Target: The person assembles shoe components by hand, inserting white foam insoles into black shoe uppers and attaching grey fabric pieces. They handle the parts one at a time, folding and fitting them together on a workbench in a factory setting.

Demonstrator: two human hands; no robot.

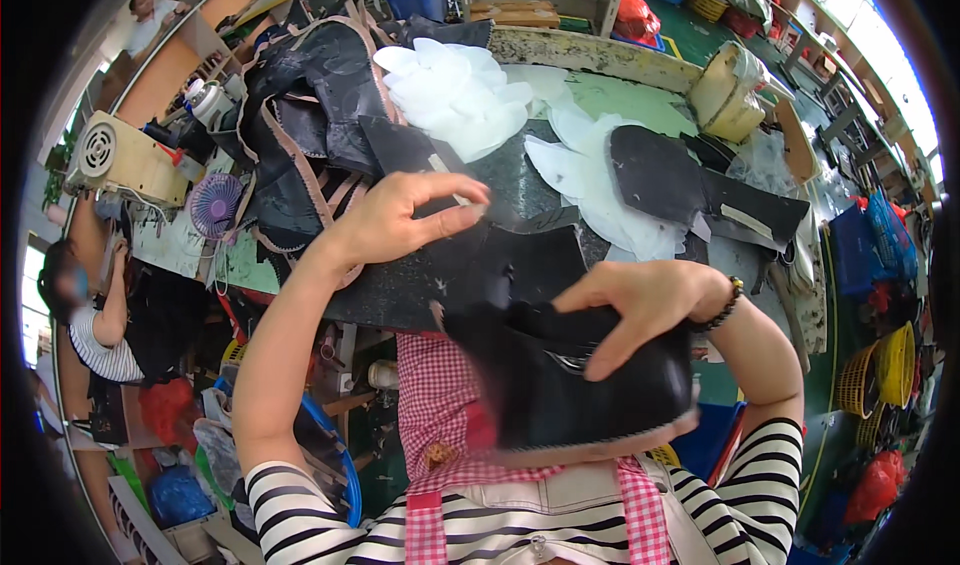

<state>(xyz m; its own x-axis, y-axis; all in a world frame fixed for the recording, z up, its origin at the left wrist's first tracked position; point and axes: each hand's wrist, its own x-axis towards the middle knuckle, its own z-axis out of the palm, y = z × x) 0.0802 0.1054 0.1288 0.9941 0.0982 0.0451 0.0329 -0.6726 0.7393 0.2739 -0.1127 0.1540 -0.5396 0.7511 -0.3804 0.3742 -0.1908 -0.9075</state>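
Note:
In front of my apron a black leather boot upper (pixel 600 400) hangs over the table's near edge, with a pale zigzag-cut lower edge and a shiny metal trim. Its left side is blurred by motion. My right hand (pixel 655 305), with a beaded bracelet at the wrist, grips the upper near its top opening; some fingers are hidden. My left hand (pixel 415 215) is raised above the table to the upper left of it. Its thumb and fingers are apart, with nothing between them. Beneath it lies a flat black piece (pixel 405 155) with a light strip.
A heap of black uppers with pinkish edges (pixel 310 115) lies at the left. White curved sheets (pixel 450 90) are piled at the back, with black pieces (pixel 655 170) at the right. A purple fan (pixel 216 205) stands far left. Two people are beyond the table's left side.

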